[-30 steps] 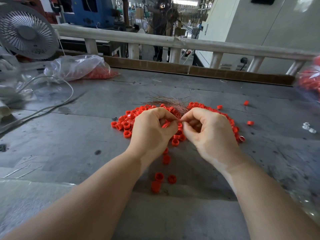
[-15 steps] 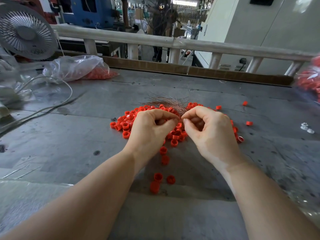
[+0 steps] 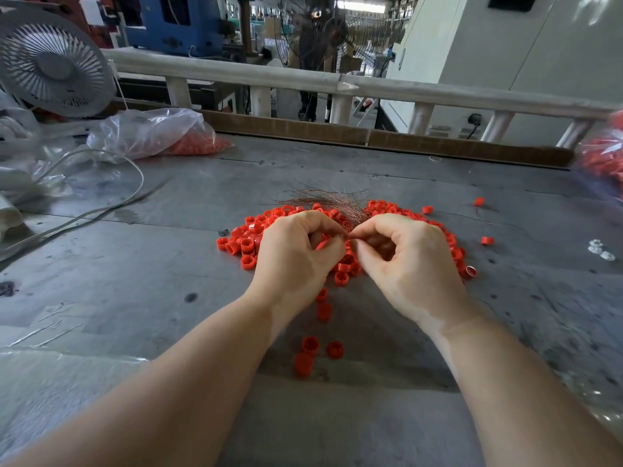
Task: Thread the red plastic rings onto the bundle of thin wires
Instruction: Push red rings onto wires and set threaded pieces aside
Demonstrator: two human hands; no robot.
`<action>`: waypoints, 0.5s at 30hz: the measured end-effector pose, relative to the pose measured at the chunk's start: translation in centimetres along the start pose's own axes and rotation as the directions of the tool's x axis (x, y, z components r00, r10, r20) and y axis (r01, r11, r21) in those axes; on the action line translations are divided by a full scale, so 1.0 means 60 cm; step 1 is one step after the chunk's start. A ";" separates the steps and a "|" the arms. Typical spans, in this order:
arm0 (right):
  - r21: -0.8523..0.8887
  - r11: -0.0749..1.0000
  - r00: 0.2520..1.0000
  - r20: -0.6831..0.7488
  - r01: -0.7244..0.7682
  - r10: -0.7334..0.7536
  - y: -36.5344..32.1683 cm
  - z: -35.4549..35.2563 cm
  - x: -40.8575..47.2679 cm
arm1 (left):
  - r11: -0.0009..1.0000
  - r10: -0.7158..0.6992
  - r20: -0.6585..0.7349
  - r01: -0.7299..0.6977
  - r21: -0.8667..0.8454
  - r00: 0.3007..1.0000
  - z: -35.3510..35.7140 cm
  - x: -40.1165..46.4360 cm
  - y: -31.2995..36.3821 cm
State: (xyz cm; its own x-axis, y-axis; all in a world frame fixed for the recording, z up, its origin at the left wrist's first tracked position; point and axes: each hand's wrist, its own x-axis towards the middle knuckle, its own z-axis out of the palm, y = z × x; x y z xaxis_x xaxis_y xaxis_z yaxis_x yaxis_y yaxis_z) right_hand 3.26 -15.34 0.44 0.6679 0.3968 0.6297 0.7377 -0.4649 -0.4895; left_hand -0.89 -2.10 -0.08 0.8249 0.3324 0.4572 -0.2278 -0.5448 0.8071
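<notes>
The left hand [image 3: 296, 257] pinches a small red plastic ring [image 3: 322, 245]; the right hand [image 3: 411, 261] pinches the thin coppery wire bundle [image 3: 340, 205] — the wire ends should stay tight together, centred on the hole.

Two hands [image 3: 350, 257], one wire bundle [image 3: 332, 202], two fans [image 3: 54, 64].

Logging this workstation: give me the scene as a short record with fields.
surface: grey worktable
left hand: fingers curled, pinching a red ring
right hand: fingers curled at the near end of the wire bundle
loose rings: red pile around and under both hands
strays: three rings nearer the person
far left: clear bag holding red parts
</notes>
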 end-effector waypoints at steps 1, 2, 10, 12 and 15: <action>0.001 1.000 1.000 0.008 -0.002 0.002 -0.001 0.000 0.000 | 1.000 0.009 -0.005 -0.009 0.008 1.000 0.000 0.000 -0.001; 0.003 1.000 1.000 0.013 -0.003 0.003 -0.001 0.000 0.000 | 1.000 0.018 -0.008 -0.018 0.016 1.000 0.000 0.000 -0.002; -0.018 0.997 0.997 0.023 0.079 -0.079 -0.006 -0.004 0.000 | 0.996 0.046 -0.006 -0.045 0.082 0.999 0.003 -0.002 0.001; 0.016 0.998 0.999 0.004 0.053 -0.053 -0.005 -0.004 0.000 | 0.999 -0.022 0.026 0.022 -0.028 0.999 0.001 0.000 -0.001; 0.120 0.991 0.998 -0.005 -0.062 0.063 0.000 -0.005 0.003 | 0.949 -0.110 0.103 0.135 -0.286 0.989 -0.007 0.003 -0.002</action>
State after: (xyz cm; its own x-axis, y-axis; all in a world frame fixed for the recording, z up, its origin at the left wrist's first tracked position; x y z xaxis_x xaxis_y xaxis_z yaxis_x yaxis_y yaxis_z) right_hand 3.34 -15.51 0.73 0.7127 0.3630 0.6003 0.7013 -0.3904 -0.5965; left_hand -0.94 -1.66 0.03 0.8937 0.3092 0.3252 -0.2528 -0.2518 0.9342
